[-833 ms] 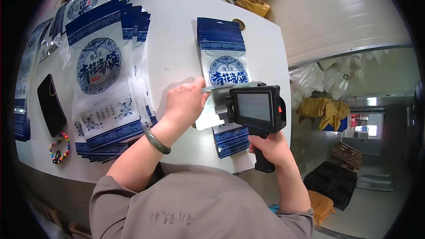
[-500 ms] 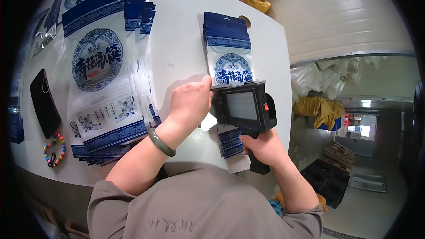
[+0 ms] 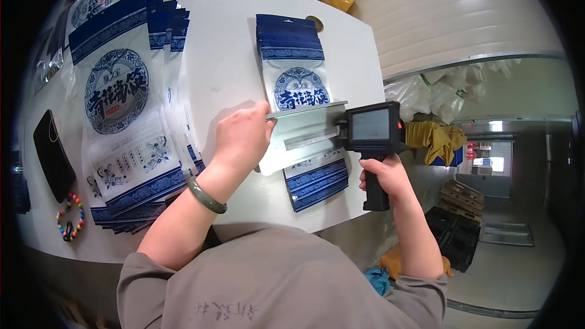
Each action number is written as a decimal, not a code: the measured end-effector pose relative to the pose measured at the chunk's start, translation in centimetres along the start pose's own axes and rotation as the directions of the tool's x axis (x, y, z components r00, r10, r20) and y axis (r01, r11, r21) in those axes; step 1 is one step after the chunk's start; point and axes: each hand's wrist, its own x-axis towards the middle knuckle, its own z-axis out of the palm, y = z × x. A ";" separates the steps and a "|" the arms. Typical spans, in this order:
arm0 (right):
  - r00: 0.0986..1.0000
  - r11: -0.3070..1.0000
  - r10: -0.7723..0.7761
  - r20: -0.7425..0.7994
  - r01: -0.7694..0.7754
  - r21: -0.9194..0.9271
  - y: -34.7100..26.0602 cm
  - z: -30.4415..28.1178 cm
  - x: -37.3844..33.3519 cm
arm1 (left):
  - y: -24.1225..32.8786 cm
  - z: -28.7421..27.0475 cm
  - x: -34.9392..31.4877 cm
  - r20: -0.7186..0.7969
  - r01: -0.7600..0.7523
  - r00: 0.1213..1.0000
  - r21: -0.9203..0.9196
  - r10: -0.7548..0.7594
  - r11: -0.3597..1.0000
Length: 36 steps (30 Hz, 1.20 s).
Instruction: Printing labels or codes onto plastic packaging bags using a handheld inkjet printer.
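My left hand grips the edge of a shiny metal plate with a narrow slot in it. Across the middle of a small stack of blue-and-white plastic packaging bags lies this plate, its raised far rim under my fingertips. My right hand is wrapped round the pistol grip of a black handheld printer, whose little screen faces up. The printer's head is at the plate's right end, and whether they touch I cannot tell. A green bangle circles my left wrist.
On the white table, larger bags lie fanned in a pile at the left. Farther left are a black phone and a bead bracelet. A round brown disc sits by the small stack. Pallets stand beyond the right edge.
The printer has moved right along the plate to its right end, uncovering the slot and the bags' lower part. My left hand stays at the plate's left side. The whole view has shifted slightly.
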 end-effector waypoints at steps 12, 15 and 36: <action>0.903 0.538 -0.389 -0.183 0.383 0.751 9.5 -0.8 1.5 | 2.6 -1.3 -1.3 0.210 0.037 0.978 -0.179 0.002 0.983; 0.924 0.380 -0.373 -0.088 0.239 0.893 11.4 -0.7 1.6 | 4.6 -0.5 -3.7 0.212 -0.030 0.974 -0.218 0.078 0.976; 0.855 0.310 -0.517 0.038 0.146 0.939 16.6 -0.4 4.6 | 1.6 -0.2 7.5 -0.179 0.291 0.953 0.326 -0.243 0.900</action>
